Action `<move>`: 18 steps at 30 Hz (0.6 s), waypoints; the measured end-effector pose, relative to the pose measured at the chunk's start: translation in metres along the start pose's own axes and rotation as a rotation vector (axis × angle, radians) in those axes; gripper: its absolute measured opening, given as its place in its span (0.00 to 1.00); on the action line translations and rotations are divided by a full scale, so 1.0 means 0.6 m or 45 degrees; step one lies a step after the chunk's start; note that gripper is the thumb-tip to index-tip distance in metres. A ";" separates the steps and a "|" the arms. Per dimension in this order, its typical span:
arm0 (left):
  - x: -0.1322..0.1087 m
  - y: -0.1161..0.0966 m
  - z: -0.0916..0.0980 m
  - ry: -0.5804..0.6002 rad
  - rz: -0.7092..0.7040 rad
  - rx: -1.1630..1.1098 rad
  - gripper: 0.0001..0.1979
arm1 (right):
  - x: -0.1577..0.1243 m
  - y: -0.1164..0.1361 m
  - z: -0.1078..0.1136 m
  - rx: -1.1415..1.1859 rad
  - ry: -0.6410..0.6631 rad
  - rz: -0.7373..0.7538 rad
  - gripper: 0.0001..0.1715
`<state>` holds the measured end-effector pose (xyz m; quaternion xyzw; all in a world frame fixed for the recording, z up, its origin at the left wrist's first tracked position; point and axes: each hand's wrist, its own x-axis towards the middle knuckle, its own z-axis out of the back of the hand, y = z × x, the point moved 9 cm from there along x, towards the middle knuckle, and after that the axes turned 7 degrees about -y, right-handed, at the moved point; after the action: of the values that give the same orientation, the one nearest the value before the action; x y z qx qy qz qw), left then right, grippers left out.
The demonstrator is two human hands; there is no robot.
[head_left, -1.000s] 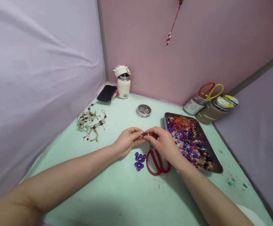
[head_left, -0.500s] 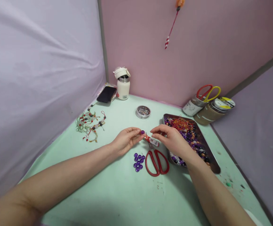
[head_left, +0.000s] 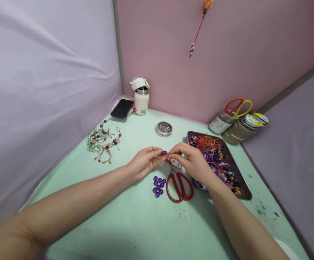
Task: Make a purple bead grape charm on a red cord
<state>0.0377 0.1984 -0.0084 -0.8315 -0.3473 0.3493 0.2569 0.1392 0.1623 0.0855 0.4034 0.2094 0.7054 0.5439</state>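
Between the fingertips of my left hand (head_left: 148, 161) is a purple bead (head_left: 164, 153), with a thin thread showing faintly by it. My right hand (head_left: 190, 159) has its thumb and forefinger pinched just right of the bead; what they grip is too small to make out. Under the fingers lies a red and white tube (head_left: 175, 163), partly covered. Red-handled scissors (head_left: 179, 187) rest below it, their blades mostly hidden. A small cluster of loose purple beads (head_left: 158, 186) sits to the left of the scissors.
A metal tray (head_left: 239, 169) of mixed beads and orange thread lies at right. Behind it stand a can (head_left: 219, 123) holding scissors and a brown jar (head_left: 235, 133). Further back are a round clear case (head_left: 164, 128), a white bottle (head_left: 141, 101), a phone (head_left: 122, 108) and beaded strings (head_left: 103, 141).
My right hand has moved left to the bead, and its thumb and forefinger have closed together. My left hand stays in place with the bead.
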 end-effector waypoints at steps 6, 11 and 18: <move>-0.007 -0.023 -0.004 -0.031 -0.139 0.224 0.04 | 0.001 -0.009 0.008 0.013 -0.052 -0.131 0.08; -0.013 -0.067 -0.004 -0.093 -0.380 0.383 0.09 | -0.003 -0.028 0.025 0.079 -0.002 -0.299 0.08; -0.021 -0.075 -0.018 0.003 -0.448 0.387 0.10 | -0.006 -0.029 0.039 0.188 -0.052 -0.346 0.09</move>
<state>0.0216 0.2148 0.0337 -0.7104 -0.4298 0.3464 0.4366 0.1688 0.1610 0.0849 0.4243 0.3022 0.5996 0.6075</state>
